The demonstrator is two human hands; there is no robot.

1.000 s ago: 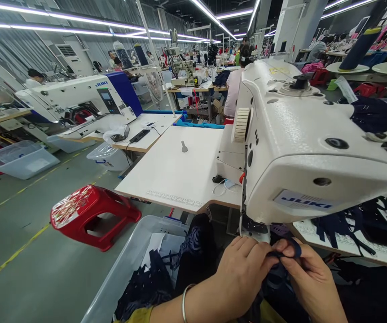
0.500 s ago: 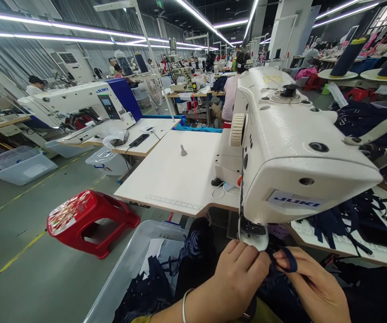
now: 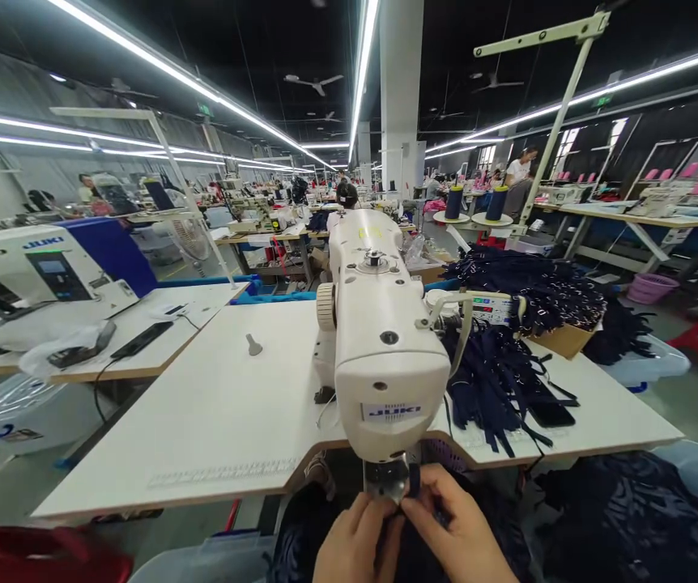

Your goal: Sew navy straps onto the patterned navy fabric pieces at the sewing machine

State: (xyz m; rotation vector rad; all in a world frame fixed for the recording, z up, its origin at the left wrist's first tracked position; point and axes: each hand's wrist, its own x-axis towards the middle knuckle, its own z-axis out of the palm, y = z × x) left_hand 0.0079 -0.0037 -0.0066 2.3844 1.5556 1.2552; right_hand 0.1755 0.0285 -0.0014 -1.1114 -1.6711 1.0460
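Right below the head of a white sewing machine (image 3: 379, 348), both of my hands work close together at its front end. My left hand (image 3: 358, 538) is closed, its fingertips pressed on dark navy fabric by the shiny metal needle area (image 3: 386, 479). My right hand (image 3: 455, 526) pinches a narrow navy strap (image 3: 414, 479) that stands up beside that metal part. The fingertips of the two hands nearly meet. Dark cloth hangs beneath them, and the hands partly hide where the strap meets it.
A pile of navy straps (image 3: 488, 380) lies on the right tabletop with a black phone (image 3: 552, 413). Behind it a cardboard box (image 3: 568, 338) bears more straps. A grey metal piece (image 3: 253, 346) rests on the left tabletop (image 3: 203, 405). Dark patterned fabric (image 3: 640, 518) is heaped at lower right.
My view has turned to the right, so the machine now stands in the middle. My right hand has come closer to my left, bringing the strap up to the needle area.
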